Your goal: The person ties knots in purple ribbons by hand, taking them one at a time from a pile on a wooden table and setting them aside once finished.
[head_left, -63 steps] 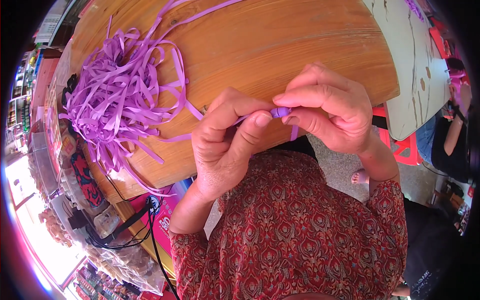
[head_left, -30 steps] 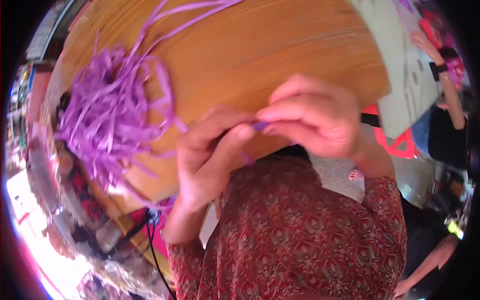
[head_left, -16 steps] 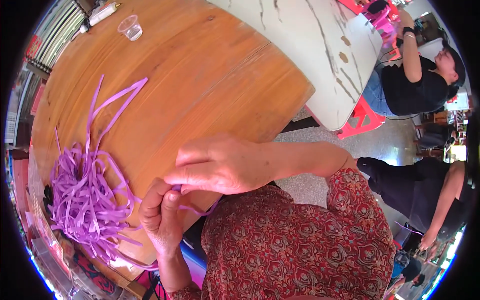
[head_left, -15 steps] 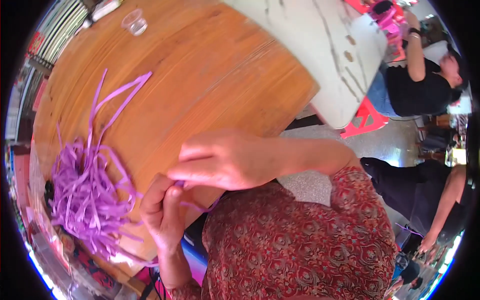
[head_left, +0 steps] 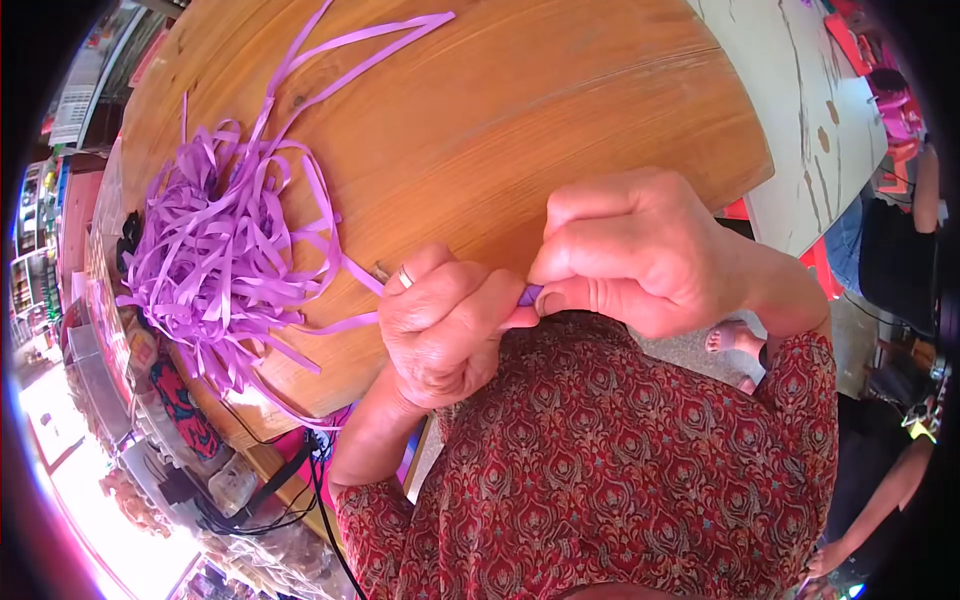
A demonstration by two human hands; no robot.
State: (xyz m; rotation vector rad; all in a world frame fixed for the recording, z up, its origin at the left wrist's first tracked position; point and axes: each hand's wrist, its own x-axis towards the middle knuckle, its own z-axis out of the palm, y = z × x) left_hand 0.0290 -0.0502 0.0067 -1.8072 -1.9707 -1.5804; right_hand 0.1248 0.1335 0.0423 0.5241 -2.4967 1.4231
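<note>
A small folded bit of purple ribbon (head_left: 531, 296) sits between my two hands, just in front of my body. My left hand (head_left: 445, 325), with a ring on one finger, is closed and pinches one side of it. From the other side, the thumb and fingertips of my right hand (head_left: 640, 255) press together on it. A strip of the same ribbon runs leftward from my left hand to a large tangled heap of purple ribbon (head_left: 225, 255) on the wooden table (head_left: 480, 130). One long loop of ribbon lies beyond the heap.
A white marble-patterned table (head_left: 800, 130) adjoins the wooden one at the far right. Two other people are at the right, one near a pink item. Dark cables (head_left: 315, 470) hang by the table's near left edge. Packed shelves and bags line the left side.
My hands have come side by side, the right no longer lying over the left. The view has shifted, so the heap and the hands sit higher and further right in it.
</note>
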